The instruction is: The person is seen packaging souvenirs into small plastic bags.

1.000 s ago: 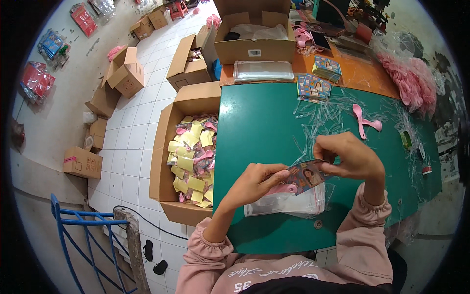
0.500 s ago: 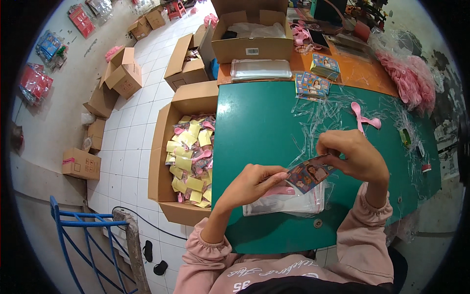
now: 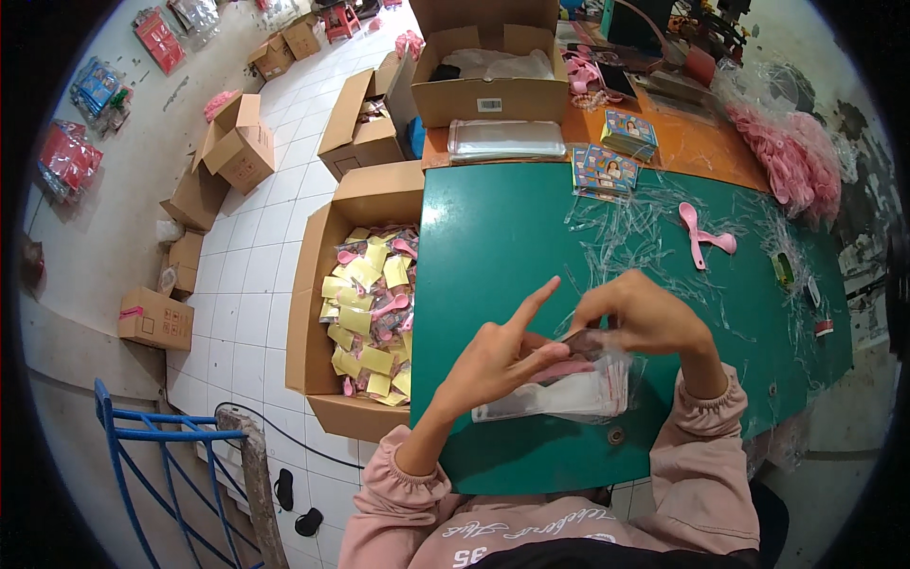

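My right hand (image 3: 649, 313) pinches a printed card (image 3: 593, 343), seen nearly edge-on and partly hidden by the fingers. Close against it is my left hand (image 3: 498, 360), its index finger pointing up and away. Its thumb presses to the other fingers at the edge of a clear plastic bag (image 3: 614, 375); exactly how it grips is partly hidden. A pink spoon (image 3: 561, 370) shows beneath the left fingers, seemingly in the bag. Under both hands, a stack of clear bags (image 3: 531, 402) lies on the green table (image 3: 493, 247).
Two pink spoons (image 3: 692, 232) and clear plastic strips (image 3: 621, 237) lie farther back. Printed card piles (image 3: 605, 171) sit near a bag bundle (image 3: 507, 139). Left of the table, a carton (image 3: 301, 322) holds several filled packets. Pink spoons in plastic (image 3: 791, 156) rest at far right.
The card has tipped from showing its printed face to nearly edge-on, lower by the bag. My right hand has come down and left; my left index finger has lifted away.
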Motion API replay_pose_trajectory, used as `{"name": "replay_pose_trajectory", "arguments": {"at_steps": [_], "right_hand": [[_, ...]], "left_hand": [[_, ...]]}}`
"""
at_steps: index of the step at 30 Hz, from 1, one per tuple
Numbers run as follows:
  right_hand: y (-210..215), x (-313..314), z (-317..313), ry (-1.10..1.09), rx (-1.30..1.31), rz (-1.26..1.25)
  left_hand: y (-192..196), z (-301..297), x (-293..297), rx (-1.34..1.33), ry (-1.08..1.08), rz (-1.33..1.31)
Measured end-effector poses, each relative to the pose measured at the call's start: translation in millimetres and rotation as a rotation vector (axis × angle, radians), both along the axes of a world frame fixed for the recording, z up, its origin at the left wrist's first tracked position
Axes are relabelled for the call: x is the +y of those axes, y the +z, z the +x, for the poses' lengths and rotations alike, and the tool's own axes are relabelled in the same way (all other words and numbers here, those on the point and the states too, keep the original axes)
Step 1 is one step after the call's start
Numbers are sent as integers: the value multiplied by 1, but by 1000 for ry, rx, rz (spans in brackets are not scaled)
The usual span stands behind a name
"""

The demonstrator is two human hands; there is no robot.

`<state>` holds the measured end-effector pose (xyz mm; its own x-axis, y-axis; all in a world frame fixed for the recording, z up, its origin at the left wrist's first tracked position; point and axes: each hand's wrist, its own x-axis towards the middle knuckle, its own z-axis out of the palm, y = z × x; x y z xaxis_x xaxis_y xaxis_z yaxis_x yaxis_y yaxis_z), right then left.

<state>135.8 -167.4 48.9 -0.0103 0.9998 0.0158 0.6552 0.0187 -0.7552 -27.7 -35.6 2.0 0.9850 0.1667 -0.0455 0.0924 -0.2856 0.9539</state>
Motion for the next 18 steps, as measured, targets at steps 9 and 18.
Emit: {"name": "replay_pose_trajectory", "arguments": {"at_steps": [9, 18], "right_hand": [[13, -7, 11, -321, 291, 0], [14, -8, 15, -287, 232, -91]], "left_hand": [[-8, -10, 15, -258, 81, -512], [-13, -7, 13, -315, 142, -383]]}}
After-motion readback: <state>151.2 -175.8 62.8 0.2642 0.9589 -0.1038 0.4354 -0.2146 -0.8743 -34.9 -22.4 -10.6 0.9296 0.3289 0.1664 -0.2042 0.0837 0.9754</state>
